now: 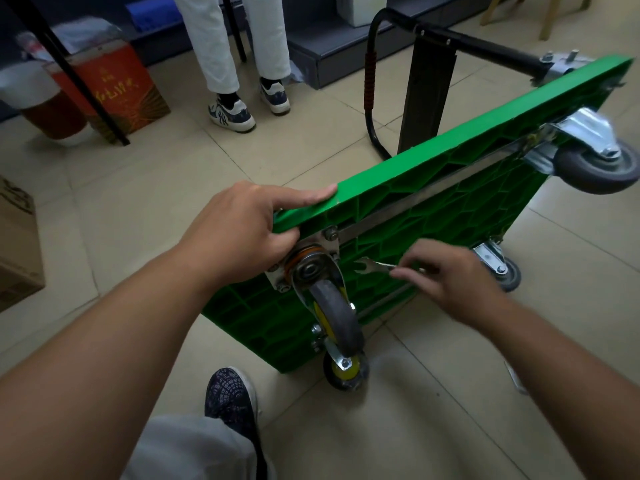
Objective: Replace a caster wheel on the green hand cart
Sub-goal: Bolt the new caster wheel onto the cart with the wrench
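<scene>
Room to move: the green hand cart (450,188) is standing tipped on its long edge on the tiled floor (138,188), ribbed underside facing the camera; open tiles are lying to the left and in front, a bystander's legs (239,46) standing beyond
Boxes: a red carton (114,91) and a cardboard box (17,244) are sitting at the left, contents not visible
Caster wheel (334,313): hanging from its plate at the deck's near upper corner
Left hand (239,230): gripping the deck's top edge, forefinger lying straight along it, thumb pressing beside the plate
Right hand (453,282): fingers pinching a small wrench (374,265) by its handle, open end pointing towards the plate, just short of it
</scene>
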Demonstrator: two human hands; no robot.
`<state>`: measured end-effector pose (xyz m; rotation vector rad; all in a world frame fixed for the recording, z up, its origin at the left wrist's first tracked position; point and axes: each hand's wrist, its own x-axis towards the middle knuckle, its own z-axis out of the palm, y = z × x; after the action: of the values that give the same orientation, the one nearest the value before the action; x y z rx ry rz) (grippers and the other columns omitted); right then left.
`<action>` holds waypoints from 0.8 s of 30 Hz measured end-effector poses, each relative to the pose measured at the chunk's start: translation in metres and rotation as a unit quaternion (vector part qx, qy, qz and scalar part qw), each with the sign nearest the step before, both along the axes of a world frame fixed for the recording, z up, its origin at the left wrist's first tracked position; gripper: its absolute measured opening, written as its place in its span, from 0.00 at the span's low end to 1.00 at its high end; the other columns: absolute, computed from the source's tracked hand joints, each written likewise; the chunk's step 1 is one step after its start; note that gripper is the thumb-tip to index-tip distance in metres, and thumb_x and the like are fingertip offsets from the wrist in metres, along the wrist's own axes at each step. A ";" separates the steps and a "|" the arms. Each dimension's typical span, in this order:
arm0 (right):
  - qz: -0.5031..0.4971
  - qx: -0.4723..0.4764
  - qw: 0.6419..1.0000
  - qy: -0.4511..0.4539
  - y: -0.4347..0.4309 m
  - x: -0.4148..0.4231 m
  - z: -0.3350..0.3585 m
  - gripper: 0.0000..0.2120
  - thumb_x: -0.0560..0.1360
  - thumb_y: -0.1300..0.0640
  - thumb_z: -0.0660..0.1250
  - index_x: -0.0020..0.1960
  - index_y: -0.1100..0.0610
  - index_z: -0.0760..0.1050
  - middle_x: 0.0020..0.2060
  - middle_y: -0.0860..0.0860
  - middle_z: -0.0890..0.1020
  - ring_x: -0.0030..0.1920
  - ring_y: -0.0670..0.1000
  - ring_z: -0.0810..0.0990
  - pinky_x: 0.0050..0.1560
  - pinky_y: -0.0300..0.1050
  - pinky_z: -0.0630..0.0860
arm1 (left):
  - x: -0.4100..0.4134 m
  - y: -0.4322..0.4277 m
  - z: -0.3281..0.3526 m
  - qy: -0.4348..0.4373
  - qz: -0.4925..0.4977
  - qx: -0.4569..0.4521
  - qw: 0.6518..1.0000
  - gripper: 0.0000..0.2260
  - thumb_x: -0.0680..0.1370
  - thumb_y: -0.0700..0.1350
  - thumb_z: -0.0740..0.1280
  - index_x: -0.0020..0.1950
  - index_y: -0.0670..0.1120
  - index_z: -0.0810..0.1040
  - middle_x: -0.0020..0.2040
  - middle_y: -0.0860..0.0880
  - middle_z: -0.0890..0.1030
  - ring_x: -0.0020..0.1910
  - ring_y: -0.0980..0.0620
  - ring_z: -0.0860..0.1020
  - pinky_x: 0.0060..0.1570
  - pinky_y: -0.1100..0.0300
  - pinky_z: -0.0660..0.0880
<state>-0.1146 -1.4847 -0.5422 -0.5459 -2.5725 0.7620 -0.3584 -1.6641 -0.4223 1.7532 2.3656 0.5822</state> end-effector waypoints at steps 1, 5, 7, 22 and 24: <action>0.028 0.073 0.997 -0.007 0.007 -0.005 0.019 0.15 0.76 0.40 0.65 0.44 0.51 0.80 0.38 0.41 0.77 0.34 0.42 0.76 0.34 0.38 0.73 | 0.001 0.000 0.000 0.002 0.003 -0.001 1.000 0.31 0.78 0.46 0.69 0.69 0.80 0.67 0.53 0.46 0.87 0.30 0.49 0.78 0.37 0.45 0.80; 0.073 0.229 0.971 0.011 0.013 -0.025 0.062 0.15 0.77 0.41 0.66 0.43 0.52 0.80 0.38 0.44 0.78 0.32 0.48 0.75 0.30 0.42 0.71 | 0.005 -0.001 0.001 0.013 0.004 0.004 1.000 0.31 0.77 0.45 0.69 0.69 0.79 0.68 0.55 0.49 0.88 0.27 0.54 0.75 0.35 0.45 0.79; 0.071 0.256 0.964 0.001 0.010 -0.035 0.067 0.15 0.76 0.41 0.65 0.43 0.52 0.80 0.38 0.45 0.78 0.34 0.50 0.77 0.29 0.46 0.74 | 0.005 -0.002 0.001 0.013 0.005 0.002 1.000 0.31 0.78 0.45 0.69 0.69 0.79 0.68 0.54 0.48 0.88 0.26 0.54 0.74 0.34 0.46 0.78; 0.127 0.272 0.954 -0.016 0.022 -0.042 0.078 0.11 0.75 0.41 0.68 0.43 0.48 0.82 0.38 0.43 0.81 0.37 0.48 0.79 0.31 0.46 0.76 | 0.004 -0.002 0.003 -0.004 0.003 -0.016 1.000 0.29 0.77 0.49 0.66 0.70 0.77 0.68 0.54 0.50 0.87 0.28 0.55 0.74 0.29 0.55 0.74; 0.130 0.272 0.953 -0.027 0.024 -0.042 0.081 0.12 0.74 0.40 0.67 0.43 0.48 0.82 0.38 0.43 0.81 0.37 0.48 0.78 0.31 0.45 0.75 | 0.005 -0.003 0.003 -0.005 0.003 -0.017 1.000 0.28 0.77 0.49 0.66 0.70 0.77 0.68 0.54 0.52 0.87 0.28 0.54 0.74 0.28 0.56 0.73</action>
<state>-0.1563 -1.4611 -0.4614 -0.0562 -2.7706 0.0861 -0.3535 -1.6668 -0.4192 1.7251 2.3610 0.5487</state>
